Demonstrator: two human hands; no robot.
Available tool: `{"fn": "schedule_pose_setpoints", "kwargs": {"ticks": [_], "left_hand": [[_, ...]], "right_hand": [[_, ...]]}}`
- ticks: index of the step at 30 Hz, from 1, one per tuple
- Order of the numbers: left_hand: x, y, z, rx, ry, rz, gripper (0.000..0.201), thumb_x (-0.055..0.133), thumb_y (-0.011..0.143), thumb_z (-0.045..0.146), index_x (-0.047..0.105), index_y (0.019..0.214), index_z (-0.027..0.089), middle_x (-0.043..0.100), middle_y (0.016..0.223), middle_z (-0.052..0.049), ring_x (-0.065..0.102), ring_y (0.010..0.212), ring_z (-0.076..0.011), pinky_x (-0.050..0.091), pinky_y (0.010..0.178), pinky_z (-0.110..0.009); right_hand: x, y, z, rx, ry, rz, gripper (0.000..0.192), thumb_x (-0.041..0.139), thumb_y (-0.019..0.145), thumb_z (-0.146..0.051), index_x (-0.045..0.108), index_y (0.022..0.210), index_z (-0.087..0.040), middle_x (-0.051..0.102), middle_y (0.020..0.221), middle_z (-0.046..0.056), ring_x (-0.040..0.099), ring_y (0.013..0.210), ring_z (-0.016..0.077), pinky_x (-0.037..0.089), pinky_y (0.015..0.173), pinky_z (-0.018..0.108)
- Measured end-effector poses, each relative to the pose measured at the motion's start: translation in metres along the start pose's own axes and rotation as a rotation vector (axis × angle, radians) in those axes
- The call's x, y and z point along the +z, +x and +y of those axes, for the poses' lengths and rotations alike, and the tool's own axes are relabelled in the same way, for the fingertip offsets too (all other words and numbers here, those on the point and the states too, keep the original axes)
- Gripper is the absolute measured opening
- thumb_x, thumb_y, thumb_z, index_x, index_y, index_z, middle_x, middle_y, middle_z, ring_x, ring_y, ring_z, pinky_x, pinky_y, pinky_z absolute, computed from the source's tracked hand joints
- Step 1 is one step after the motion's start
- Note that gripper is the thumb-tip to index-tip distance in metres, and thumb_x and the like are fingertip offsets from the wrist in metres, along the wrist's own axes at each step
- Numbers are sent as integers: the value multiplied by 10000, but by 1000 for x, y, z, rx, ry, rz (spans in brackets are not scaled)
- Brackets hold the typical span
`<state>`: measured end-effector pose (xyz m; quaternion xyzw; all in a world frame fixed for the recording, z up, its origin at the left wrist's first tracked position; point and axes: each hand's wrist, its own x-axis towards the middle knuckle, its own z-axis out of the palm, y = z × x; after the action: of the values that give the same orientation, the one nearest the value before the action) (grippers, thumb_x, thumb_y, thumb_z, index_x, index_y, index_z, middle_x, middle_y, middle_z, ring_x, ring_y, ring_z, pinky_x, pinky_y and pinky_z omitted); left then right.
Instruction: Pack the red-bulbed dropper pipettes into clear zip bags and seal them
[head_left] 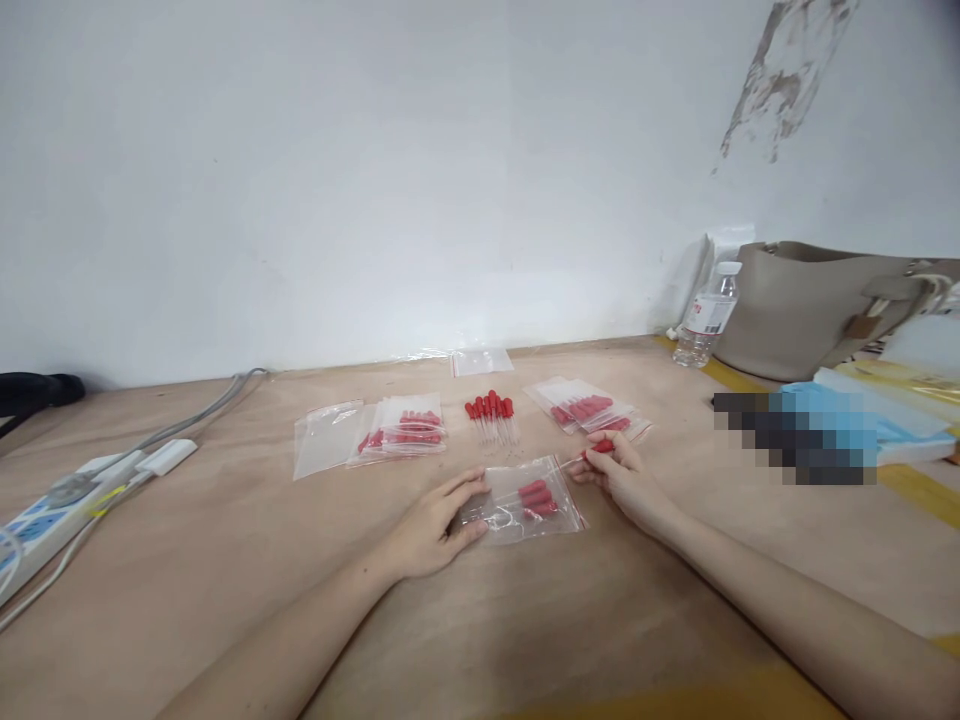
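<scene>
My left hand (435,525) grips the left end of a clear zip bag (502,530), thumb and fingers closed on its edge. Inside that bag lie several droppers (537,497) with red bulbs, their thin clear tubes pointing left. Between the fingers of my right hand (619,475) is one more dropper (600,448), held by its red bulb. Its tube points left at the bag's right end, where a red line marks the opening; whether the tip is inside I cannot tell. Just beyond the bag is a loose bunch of droppers (491,408), bulbs away from me.
Filled bags (409,425) are stacked at left beside flat bags (322,440); more filled bags (585,400) lie at right. Another bag (481,362) is near the wall. A power strip (67,510) sits far left; a water bottle (707,315) and grey handbag (802,310) stand right.
</scene>
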<state>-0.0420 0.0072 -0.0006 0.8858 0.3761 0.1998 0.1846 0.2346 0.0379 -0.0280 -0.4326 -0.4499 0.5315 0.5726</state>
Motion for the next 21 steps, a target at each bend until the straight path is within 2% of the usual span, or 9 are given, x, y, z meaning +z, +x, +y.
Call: {"fn": "schedule_pose_setpoints", "kwargs": {"ticks": [3, 7, 9, 11, 14, 17, 21], "left_hand": [[1, 0, -1, -1, 5, -2, 382, 462, 851, 323, 425, 1222, 240, 347, 1358, -54, 368, 1212, -215, 334, 994, -382], [1, 0, -1, 2, -1, 9, 382, 469, 848, 317, 426, 1221, 244, 354, 1354, -47, 369, 1212, -213, 333, 997, -381], [1, 0, 0, 0, -2, 9, 385, 468, 849, 316, 421, 1225, 247, 356, 1354, -46, 371, 1211, -217, 336, 993, -389], [0, 0, 1, -2, -2, 5, 389, 466, 850, 319, 418, 1229, 244, 356, 1355, -50, 375, 1207, -221, 341, 988, -392], [-1, 0, 2, -6, 0, 6, 397, 466, 849, 320, 411, 1234, 242, 361, 1352, -51, 379, 1204, -223, 347, 983, -391], [0, 0, 2, -3, -1, 14, 402, 465, 850, 321, 402, 1240, 248, 365, 1349, -44, 382, 1202, -216, 349, 985, -376], [0, 0, 2, -1, 9, 20, 405, 466, 850, 317, 398, 1242, 244, 365, 1348, -45, 384, 1200, -214, 346, 988, -365]], "right_hand": [[-4, -5, -1, 10, 2, -28, 334, 590, 672, -360, 364, 887, -240, 560, 715, -34, 615, 623, 144, 504, 610, 318], [-8, -8, -8, 48, 22, -45, 294, 601, 662, -358, 450, 878, -227, 570, 774, -8, 608, 683, 139, 492, 696, 328], [-9, -8, -13, 65, -98, -77, 295, 611, 650, -370, 518, 877, -205, 570, 752, -3, 584, 658, 125, 481, 680, 308], [-11, -6, -16, 59, -296, -162, 318, 620, 643, -374, 576, 896, -185, 564, 686, -13, 539, 596, 107, 460, 611, 276], [-12, -3, -17, -16, -531, -285, 303, 631, 633, -355, 627, 878, -177, 556, 628, -27, 480, 549, 92, 405, 530, 235], [-10, 0, -16, -87, -586, -296, 240, 653, 607, -321, 626, 786, -163, 512, 562, -45, 434, 503, 76, 349, 470, 204], [-6, 3, -14, -100, -652, -340, 191, 653, 606, -298, 628, 728, -153, 448, 484, -62, 377, 454, 64, 290, 432, 191]]}}
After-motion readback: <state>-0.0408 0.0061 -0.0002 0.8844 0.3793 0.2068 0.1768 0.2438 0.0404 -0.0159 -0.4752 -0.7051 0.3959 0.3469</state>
